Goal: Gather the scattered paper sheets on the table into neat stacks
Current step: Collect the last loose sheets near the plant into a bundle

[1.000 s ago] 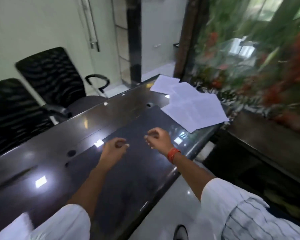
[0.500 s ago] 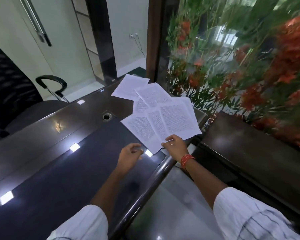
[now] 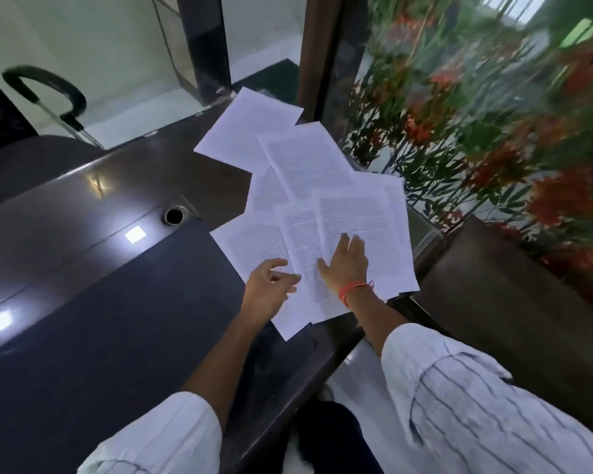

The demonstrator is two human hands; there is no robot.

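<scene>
Several printed white paper sheets (image 3: 308,165) lie fanned and overlapping on the far right end of the dark glossy table (image 3: 83,302). My right hand (image 3: 346,265) rests flat on the nearest sheets (image 3: 367,220), fingers straight and spread; an orange band circles its wrist. My left hand (image 3: 267,289) hovers at the left edge of the lowest sheet (image 3: 250,244), fingers loosely curled, holding nothing that I can see. One blank-looking sheet (image 3: 247,128) lies farthest away near the table's corner.
A round cable hole (image 3: 174,215) sits in the table left of the papers. A black chair armrest (image 3: 45,87) stands at far left. Red-flowered plants (image 3: 493,148) behind glass line the right side, above a dark ledge (image 3: 510,302). The table's right edge runs just past the sheets.
Both hands have moved forward onto the papers. My right hand went from the sheets' near edge to lying flat on top; my left hand came up to the pile's left edge.
</scene>
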